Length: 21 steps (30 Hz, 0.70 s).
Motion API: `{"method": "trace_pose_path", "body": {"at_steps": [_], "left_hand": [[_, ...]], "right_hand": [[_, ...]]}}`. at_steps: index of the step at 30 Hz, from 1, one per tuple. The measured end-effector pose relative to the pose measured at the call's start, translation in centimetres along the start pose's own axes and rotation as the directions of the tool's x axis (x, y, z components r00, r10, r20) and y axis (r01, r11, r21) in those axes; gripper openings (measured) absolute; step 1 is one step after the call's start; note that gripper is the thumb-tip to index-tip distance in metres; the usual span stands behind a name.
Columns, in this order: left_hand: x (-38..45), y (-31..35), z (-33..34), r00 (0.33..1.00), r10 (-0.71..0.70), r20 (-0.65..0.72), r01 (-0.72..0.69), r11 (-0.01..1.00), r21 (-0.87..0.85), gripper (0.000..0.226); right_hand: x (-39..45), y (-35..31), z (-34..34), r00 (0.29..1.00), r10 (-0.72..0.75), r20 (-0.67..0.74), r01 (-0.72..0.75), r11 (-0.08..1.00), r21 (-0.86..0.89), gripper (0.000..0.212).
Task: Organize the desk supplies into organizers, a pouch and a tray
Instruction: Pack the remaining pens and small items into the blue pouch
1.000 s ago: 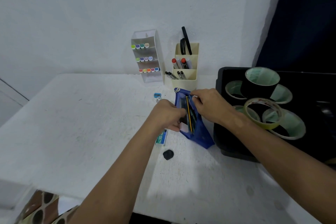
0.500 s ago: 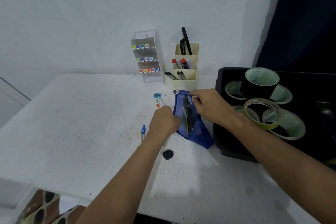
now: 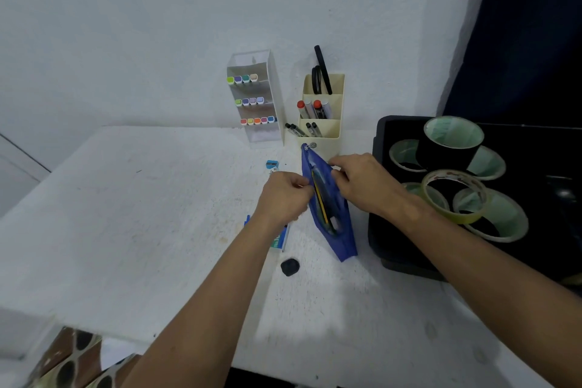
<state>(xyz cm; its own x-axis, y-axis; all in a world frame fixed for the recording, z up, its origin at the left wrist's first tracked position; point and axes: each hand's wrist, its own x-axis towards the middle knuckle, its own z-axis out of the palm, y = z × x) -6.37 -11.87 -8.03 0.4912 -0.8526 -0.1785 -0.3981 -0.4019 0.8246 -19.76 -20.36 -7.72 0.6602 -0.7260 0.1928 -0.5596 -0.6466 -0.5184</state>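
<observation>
On the white table [image 3: 132, 198], at frame centre, the left hand [image 3: 285, 197] pinches the left edge of the blue pouch [image 3: 330, 214]. The right hand [image 3: 362, 183] pinches its right edge, so the pouch is open. A black tray [image 3: 382, 198] holds tape rolls [image 3: 453, 138] at right.

You can read one marking only: "No.1", cut off by your left hand [image 3: 285, 198], on the teal-and-white small box [image 3: 279, 239] lying on the tabletop [image 3: 126, 214]. The print on the tape rolls is too blurred to read.
</observation>
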Motion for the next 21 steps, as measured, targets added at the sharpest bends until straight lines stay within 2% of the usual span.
{"method": "trace_pose_path", "body": {"at_steps": [4,8,13,17,21], "left_hand": [[0.5,-0.4,-0.8,0.998,-0.056,-0.003,0.056,0.997,-0.045,0.016],[2.0,-1.7,-1.8,0.985,-0.088,-0.150,0.086,0.996,-0.017,0.034],[4.5,-4.0,-2.6,0.969,-0.092,-0.229,0.144,0.963,0.226,0.026],[5.6,-4.9,-2.6,0.974,-0.092,-0.205,0.159,0.927,0.339,0.044],[6.1,-4.7,-2.2,0.982,-0.036,-0.184,0.110,0.906,0.409,0.048]], "right_hand": [[0.0,0.1,0.0,1.000,0.002,0.010,-0.002,1.000,0.006,0.025],[0.1,0.2,0.0,0.999,-0.010,-0.036,0.012,0.999,0.048,0.027],[0.1,0.3,0.2,0.999,0.001,-0.047,0.002,0.998,0.057,0.026],[0.0,0.1,0.1,0.999,0.024,-0.028,-0.023,0.998,0.056,0.027],[0.1,0.0,0.1,0.999,0.028,-0.023,-0.026,0.998,0.052,0.027]]}}
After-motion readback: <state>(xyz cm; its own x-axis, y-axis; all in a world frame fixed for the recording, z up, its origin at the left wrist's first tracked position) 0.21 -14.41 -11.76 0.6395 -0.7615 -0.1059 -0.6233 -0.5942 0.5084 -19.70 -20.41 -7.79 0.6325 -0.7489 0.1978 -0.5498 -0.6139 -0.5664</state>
